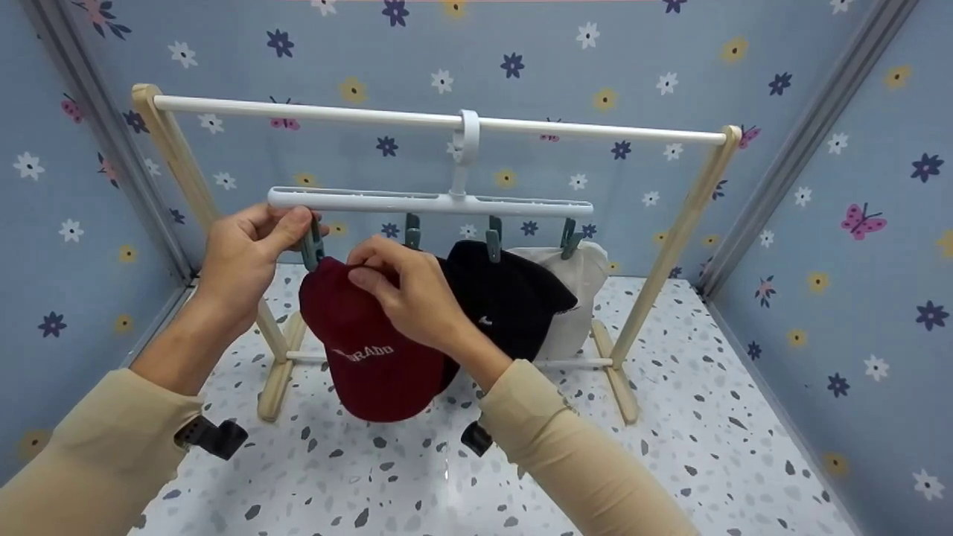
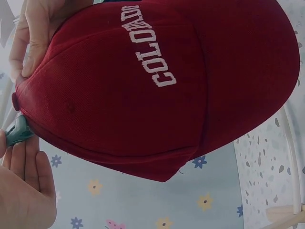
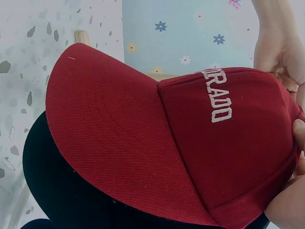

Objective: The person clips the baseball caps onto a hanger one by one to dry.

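Note:
A red cap (image 1: pixel 383 383) with white COLORADO lettering hangs brim down at the left end of a white hanger (image 1: pixel 372 201). My left hand (image 1: pixel 242 257) pinches a dark green clip (image 1: pixel 311 249) at the cap's crown; in the left wrist view, the clip's (image 2: pixel 18 131) tip touches the crown beside its top button. My right hand (image 1: pixel 417 290) grips the crown just to the right of the clip, thumb in front. A black cap (image 1: pixel 514 298) hangs beside it, partly behind my right hand, and a white cap (image 1: pixel 592 268) hangs at the right end.
A white rod (image 1: pixel 313 112) on a wooden stand (image 1: pixel 674 238) bears the hanger by its hook (image 1: pixel 467 141). Further green clips (image 1: pixel 493 238) hang along the hanger. Flowered blue panels (image 1: pixel 856 298) enclose the speckled floor (image 1: pixel 715 447) on three visible sides.

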A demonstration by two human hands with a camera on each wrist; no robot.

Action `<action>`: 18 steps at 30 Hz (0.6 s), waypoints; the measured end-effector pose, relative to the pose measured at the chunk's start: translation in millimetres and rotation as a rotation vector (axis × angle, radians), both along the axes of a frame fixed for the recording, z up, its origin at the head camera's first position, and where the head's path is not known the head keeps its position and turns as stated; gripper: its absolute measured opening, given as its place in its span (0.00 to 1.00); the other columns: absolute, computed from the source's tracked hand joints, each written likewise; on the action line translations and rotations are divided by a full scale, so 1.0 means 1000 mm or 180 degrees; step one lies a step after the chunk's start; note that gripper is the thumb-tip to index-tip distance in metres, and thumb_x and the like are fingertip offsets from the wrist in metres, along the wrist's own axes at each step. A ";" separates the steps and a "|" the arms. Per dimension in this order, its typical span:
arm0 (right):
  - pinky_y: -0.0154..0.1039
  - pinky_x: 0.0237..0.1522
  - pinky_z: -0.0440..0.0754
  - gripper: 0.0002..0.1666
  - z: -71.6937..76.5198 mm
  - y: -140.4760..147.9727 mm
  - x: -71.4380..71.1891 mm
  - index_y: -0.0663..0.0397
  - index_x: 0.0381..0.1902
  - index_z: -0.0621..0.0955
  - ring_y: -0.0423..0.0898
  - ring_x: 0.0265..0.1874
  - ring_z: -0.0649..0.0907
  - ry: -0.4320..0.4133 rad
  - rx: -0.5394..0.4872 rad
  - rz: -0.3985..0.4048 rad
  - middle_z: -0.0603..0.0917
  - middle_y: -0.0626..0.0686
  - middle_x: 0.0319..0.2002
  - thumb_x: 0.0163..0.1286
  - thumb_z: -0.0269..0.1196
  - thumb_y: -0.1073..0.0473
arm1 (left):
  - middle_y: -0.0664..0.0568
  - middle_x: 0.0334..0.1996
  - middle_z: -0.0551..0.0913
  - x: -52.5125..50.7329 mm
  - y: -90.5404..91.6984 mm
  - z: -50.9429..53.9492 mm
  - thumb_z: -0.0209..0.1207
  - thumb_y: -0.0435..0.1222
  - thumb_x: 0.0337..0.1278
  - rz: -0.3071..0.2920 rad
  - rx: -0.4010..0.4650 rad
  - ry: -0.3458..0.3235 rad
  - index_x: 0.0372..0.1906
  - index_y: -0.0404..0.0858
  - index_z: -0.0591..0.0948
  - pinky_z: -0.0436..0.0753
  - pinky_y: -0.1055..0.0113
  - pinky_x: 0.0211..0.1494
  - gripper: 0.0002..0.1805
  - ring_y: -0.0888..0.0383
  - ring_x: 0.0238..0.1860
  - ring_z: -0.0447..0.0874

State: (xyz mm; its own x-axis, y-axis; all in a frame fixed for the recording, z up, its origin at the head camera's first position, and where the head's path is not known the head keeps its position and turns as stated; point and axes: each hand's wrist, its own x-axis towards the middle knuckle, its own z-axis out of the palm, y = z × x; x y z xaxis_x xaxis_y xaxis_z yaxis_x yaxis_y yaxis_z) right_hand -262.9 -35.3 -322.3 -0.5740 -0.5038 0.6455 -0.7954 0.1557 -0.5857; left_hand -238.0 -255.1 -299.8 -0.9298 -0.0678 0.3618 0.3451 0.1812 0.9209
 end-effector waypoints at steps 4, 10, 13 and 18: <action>0.30 0.42 0.85 0.04 0.000 -0.001 0.000 0.55 0.46 0.84 0.37 0.37 0.85 0.0003 -0.0012 -0.0079 0.88 0.51 0.39 0.81 0.62 0.63 | 0.63 0.42 0.92 -0.001 0.000 -0.001 0.60 0.52 0.76 0.0019 -0.0020 -0.0030 0.58 0.35 0.84 0.66 0.59 0.65 0.24 0.57 0.50 0.81; 0.31 0.40 0.83 0.03 0.000 -0.004 0.001 0.57 0.45 0.83 0.39 0.35 0.85 -0.0017 -0.0103 -0.0180 0.87 0.53 0.37 0.80 0.62 0.64 | 0.64 0.42 0.92 -0.002 -0.001 -0.001 0.61 0.52 0.76 0.0034 -0.0029 -0.0053 0.57 0.35 0.84 0.66 0.55 0.67 0.24 0.57 0.50 0.82; 0.30 0.38 0.82 0.03 -0.001 -0.005 0.001 0.57 0.45 0.83 0.39 0.33 0.84 -0.0014 -0.0139 -0.0233 0.86 0.53 0.35 0.80 0.62 0.64 | 0.63 0.42 0.92 -0.002 0.000 -0.001 0.61 0.52 0.76 0.0038 -0.0031 -0.0053 0.57 0.35 0.85 0.67 0.55 0.67 0.25 0.57 0.50 0.83; 0.30 0.39 0.82 0.04 0.000 -0.007 0.002 0.57 0.45 0.83 0.39 0.33 0.83 -0.0008 -0.0182 -0.0344 0.86 0.52 0.34 0.81 0.62 0.64 | 0.63 0.41 0.92 -0.002 0.001 -0.001 0.62 0.51 0.76 0.0044 -0.0006 -0.0026 0.57 0.33 0.85 0.69 0.59 0.65 0.25 0.57 0.48 0.84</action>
